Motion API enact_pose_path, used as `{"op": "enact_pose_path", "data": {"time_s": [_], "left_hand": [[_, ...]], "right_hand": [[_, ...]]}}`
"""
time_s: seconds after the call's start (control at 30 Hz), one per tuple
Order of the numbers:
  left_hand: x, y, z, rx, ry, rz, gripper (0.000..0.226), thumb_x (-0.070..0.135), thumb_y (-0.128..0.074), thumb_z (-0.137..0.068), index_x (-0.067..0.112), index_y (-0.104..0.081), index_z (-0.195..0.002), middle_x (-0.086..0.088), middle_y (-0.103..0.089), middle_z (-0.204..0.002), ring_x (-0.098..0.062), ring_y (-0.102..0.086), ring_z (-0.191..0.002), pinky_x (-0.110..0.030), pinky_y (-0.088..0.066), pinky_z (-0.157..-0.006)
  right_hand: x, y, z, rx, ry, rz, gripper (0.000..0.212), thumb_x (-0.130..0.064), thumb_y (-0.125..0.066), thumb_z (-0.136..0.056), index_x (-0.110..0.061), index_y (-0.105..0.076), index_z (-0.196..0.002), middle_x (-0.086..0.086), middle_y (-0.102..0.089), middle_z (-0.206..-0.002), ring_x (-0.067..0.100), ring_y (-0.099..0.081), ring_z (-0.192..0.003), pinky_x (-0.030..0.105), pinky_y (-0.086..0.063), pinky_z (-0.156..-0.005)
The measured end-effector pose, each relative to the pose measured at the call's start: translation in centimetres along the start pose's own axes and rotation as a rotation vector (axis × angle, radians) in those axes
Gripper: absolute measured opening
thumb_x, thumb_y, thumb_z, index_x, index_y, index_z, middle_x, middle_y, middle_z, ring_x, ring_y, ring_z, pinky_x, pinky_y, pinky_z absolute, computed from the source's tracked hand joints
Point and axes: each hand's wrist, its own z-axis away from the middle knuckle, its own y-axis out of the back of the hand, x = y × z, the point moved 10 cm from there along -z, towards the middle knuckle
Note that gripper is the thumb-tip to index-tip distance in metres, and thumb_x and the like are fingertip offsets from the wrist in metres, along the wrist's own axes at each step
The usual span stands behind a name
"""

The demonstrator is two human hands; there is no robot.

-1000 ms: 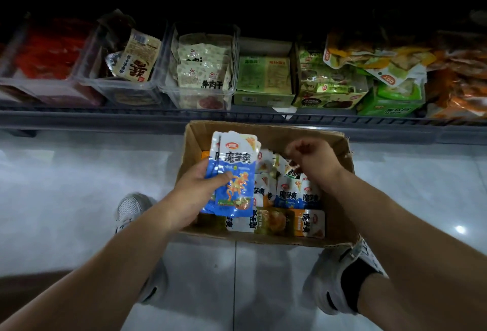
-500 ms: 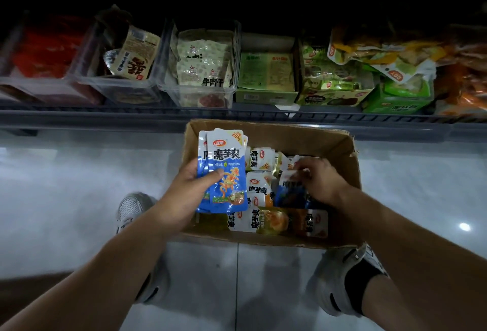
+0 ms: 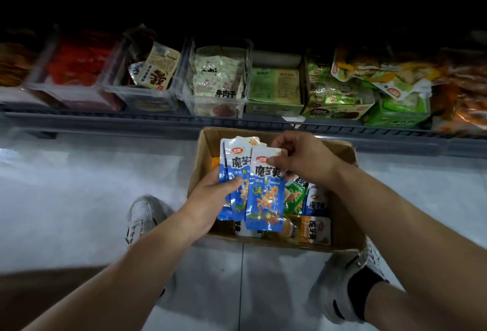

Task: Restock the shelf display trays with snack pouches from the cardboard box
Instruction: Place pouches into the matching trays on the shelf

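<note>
So the left hand [image 3: 210, 200] has a little fan of blue pouches [image 3: 235, 169] gripped, thumb laid across their fronts and fingers curled behind, holding them upright just over the near-left part of the box [image 3: 204, 151]. The right hand [image 3: 303, 162] is right beside it, pinching the top corner of the front pouch [image 3: 266, 198] between thumb and fingertips, and that pouch overlaps the rest of the fan, touching it. Can't tell exactly how many are in the stack. Directly under both hands the box sits open on the floor [image 3: 79, 198], and below the right wrist there are loose pouches [image 3: 315, 202] lying inside it: a green one, a blue-and-white one, orange ones along the wall nearest the person. Beyond the hands, past the far wall of the box, runs the shelf [image 3: 131, 119] with its row of trays [image 3: 137, 101]. Straight out past the left hand is a clear tray [image 3: 187, 98] with beige packs stacked in it; out past the right hand is a green carton [image 3: 274, 109] with flat green packs. Further off to the left of the left hand the trays hold red stuff, too dark to read. The left shoe [image 3: 142, 217] shows beside the left forearm and the right shoe [image 3: 345, 286] under the right forearm, one on either side of the box.
</note>
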Motion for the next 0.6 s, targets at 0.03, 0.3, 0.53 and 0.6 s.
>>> {"op": "enact_pose_path", "data": {"time_s": [0.03, 0.3, 0.53, 0.6], "left_hand": [[-0.1, -0.3, 0.2, -0.015, 0.014, 0.023, 0.030, 0.005, -0.057, -0.102, 0.016, -0.064, -0.129, -0.004, -0.076, -0.118, -0.027, -0.071, -0.114, -0.049, -0.056, -0.099], [-0.5, -1.4, 0.2, -0.127, 0.056, -0.114, 0.040, 0.004, -0.070, -0.092, 0.021, -0.061, -0.127, -0.001, -0.077, -0.116, -0.022, -0.075, -0.106, -0.043, -0.061, -0.088], [0.3, 1.2, -0.9, -0.037, 0.009, -0.101, 0.037, 0.002, -0.067, -0.094, 0.024, -0.062, -0.124, -0.001, -0.078, -0.114, -0.023, -0.076, -0.103, -0.042, -0.063, -0.084], [0.1, 1.5, -1.0, -0.043, 0.015, -0.109, 0.039, 0.004, -0.067, -0.095, 0.024, -0.061, -0.128, -0.001, -0.077, -0.117, -0.024, -0.075, -0.104, -0.045, -0.062, -0.087]], "right_hand": [[0.3, -0.1, 0.0, 0.037, -0.016, -0.010, 0.018, -0.013, -0.080, -0.084, -0.011, -0.064, -0.092, 0.011, -0.071, -0.077, 0.014, -0.067, -0.057, 0.028, -0.056, -0.054], [0.9, -0.7, 0.3, 0.092, -0.058, -0.289, 0.026, -0.015, -0.077, -0.088, 0.006, -0.062, -0.095, 0.014, -0.067, -0.078, 0.020, -0.069, -0.063, 0.023, -0.055, -0.055], [11.7, 3.3, 0.7, 0.046, -0.255, 0.331, 0.013, -0.024, -0.063, -0.097, -0.029, -0.067, -0.109, 0.003, -0.071, -0.109, 0.021, -0.070, -0.094, 0.038, -0.059, -0.085], [14.2, 1.9, 1.0, -0.076, -0.300, 0.503, 0.035, -0.024, -0.061, -0.098, -0.024, -0.058, -0.132, 0.005, -0.064, -0.126, 0.023, -0.064, -0.108, 0.034, -0.054, -0.092]]}}
